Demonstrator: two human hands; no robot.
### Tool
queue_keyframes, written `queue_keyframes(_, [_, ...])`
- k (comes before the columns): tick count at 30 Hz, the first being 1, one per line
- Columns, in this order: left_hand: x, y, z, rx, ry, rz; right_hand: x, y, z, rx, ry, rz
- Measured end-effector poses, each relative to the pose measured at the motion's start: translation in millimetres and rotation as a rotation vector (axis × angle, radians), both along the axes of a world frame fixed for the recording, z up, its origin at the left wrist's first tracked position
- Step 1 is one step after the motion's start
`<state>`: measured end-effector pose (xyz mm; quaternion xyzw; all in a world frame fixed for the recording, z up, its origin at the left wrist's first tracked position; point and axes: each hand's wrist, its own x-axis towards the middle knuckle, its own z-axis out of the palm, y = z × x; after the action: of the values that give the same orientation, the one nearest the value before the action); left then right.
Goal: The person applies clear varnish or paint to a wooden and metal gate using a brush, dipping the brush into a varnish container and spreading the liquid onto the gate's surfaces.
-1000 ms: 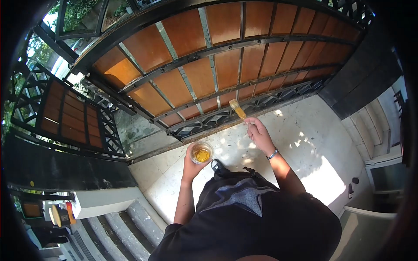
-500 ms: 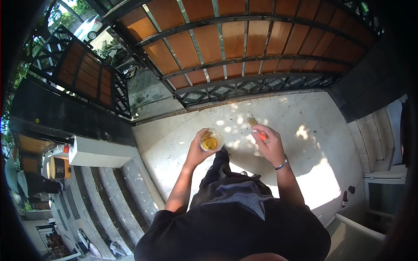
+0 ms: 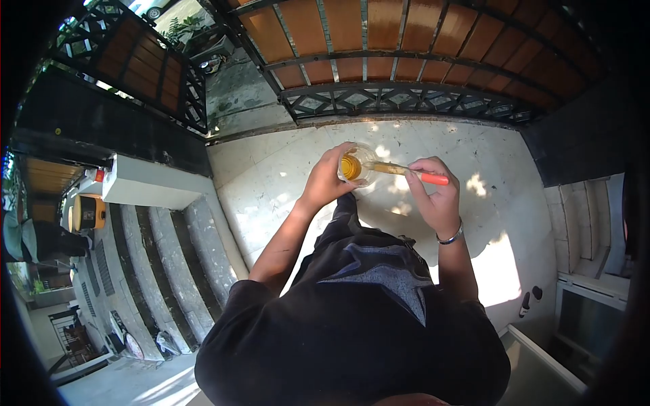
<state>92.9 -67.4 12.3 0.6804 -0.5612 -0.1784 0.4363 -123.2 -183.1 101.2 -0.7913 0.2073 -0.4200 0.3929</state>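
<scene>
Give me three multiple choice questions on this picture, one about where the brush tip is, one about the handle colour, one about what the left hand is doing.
1. Where is the brush tip?
A. on the gate
B. at the cup
C. on the floor

2. What colour is the brush's handle end?
A. orange-red
B. blue
C. white

3. What is the left hand doing?
A. hanging free
B. gripping the steps
C. holding the cup

Answers: 1 B, the bristles reach the cup's rim. 2 A, the end past the right hand shows orange-red. 3 C, its fingers wrap the cup.
</scene>
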Motion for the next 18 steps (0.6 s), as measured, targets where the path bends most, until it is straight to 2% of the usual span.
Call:
queue_keyframes(3, [-5.9,3.7,3.2,-0.011,-0.067,-0.016,7.6,10.4,-0.8,-0.111,0.085,0.120])
queue_keyframes(10, [-13.6,10.0,11.7,-0.019,-0.106,-0.067,24.7,11.4,-37.3,-0.188,0.161,0.205])
queue_keyframes(18, [-9.2,14.8,16.0,-0.059,-0.097,-0.077,25.0,16.8,-18.1,-0.224,0.095,0.221])
